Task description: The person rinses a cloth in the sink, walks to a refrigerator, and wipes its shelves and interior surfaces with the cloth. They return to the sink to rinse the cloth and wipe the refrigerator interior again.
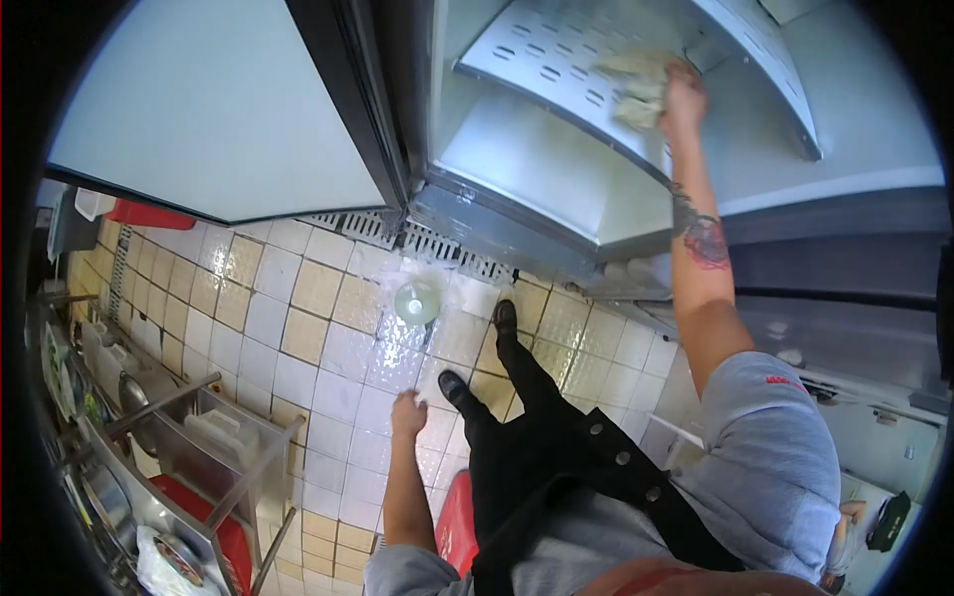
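My right hand (683,99) is closed around a pale, crumpled cloth (641,87). It presses the cloth against a slotted metal shelf (542,55) inside an open refrigerator cabinet, with my arm stretched far forward. My left hand (407,411) hangs low over the tiled floor, loosely curled with the thumb apart, and nothing shows in it. Beyond the left hand, near my feet, a round, light green container (417,301) stands on the wet tiles.
The cabinet door (219,109) stands open at the upper left. Drain grates (457,253) run along the cabinet base. A metal rack (229,447) with pans is on the left. A red object (457,526) lies behind my legs. Another person (845,536) is partly visible at lower right.
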Motion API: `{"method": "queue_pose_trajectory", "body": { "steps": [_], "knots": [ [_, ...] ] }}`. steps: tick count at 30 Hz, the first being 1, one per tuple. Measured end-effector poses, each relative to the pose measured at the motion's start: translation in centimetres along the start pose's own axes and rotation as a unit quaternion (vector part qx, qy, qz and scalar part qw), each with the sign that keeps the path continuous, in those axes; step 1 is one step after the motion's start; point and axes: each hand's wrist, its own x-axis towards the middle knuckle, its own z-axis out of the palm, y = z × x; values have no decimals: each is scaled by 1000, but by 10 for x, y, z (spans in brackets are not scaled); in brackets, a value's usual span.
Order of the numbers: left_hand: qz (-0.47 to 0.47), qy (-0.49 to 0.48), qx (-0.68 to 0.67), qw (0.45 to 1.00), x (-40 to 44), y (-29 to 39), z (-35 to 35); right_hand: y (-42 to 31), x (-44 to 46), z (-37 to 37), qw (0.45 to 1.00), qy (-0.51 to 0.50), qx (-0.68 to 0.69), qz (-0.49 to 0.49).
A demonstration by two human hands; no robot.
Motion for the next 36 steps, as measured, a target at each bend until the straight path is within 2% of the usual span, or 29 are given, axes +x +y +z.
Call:
{"method": "queue_pose_trajectory", "body": {
  "steps": [1,3,6,9,12,15,16,17,19,20,21,23,24,25,26,27,28,30,32,33,35,36],
  "knots": [
    [-44,-11,16,999,-8,-19,-2,26,44,-21,990,31,-118,-72],
    [-117,-6,16,993,-21,-42,-6,28,73,-40,916,48,-395,-50],
    [-198,62,-82,975,-46,-69,6,78,103,-40,809,-19,-578,-102],
    [-269,68,-79,958,-76,-49,10,82,119,1,856,5,-485,-180],
    [-272,25,-98,957,-79,-21,29,62,103,60,892,-87,-406,-181],
    [-191,-2,-134,973,-41,14,46,53,46,133,917,-214,-262,-213],
    [-146,-2,-123,981,-20,39,38,54,25,156,897,-257,-232,-275],
    [-89,42,-149,984,1,55,38,32,-9,169,889,-286,-215,-287],
    [-94,41,-191,976,41,121,2,10,-59,184,887,-343,-179,-253],
    [-39,92,-190,977,64,131,6,1,-76,185,885,-353,-177,-247],
    [-25,114,-226,967,80,157,-7,-3,-90,184,884,-361,-177,-240],
    [26,55,-380,923,116,194,-26,-10,-112,178,892,-376,-111,-226],
    [-35,10,-515,856,112,234,-57,-20,-129,174,892,-381,-133,-202],
    [-97,-39,-636,764,101,274,-92,-33,-152,169,891,-387,-157,-178],
    [-84,-82,-699,705,100,297,-113,-43,-176,163,889,-419,-138,-125],
    [-71,-124,-755,640,99,312,-130,-28,-202,165,901,-390,-84,-172],
    [-80,-153,-828,534,99,323,-149,-35,-228,159,902,-373,-84,-199],
    [-95,-208,-926,300,95,333,-185,-37,-280,152,920,-356,-59,-151],
    [99,-133,-877,450,82,324,-203,-38,-325,140,920,-342,-68,-179],
    [207,-96,-832,506,77,319,-211,-50,-342,131,926,-321,-46,-194],
    [152,-4,-871,466,95,277,-203,-61,-370,124,932,-312,-37,-182],
    [180,-18,-867,464,99,301,-225,-83,-379,110,912,-359,-58,-189]
  ]
}}
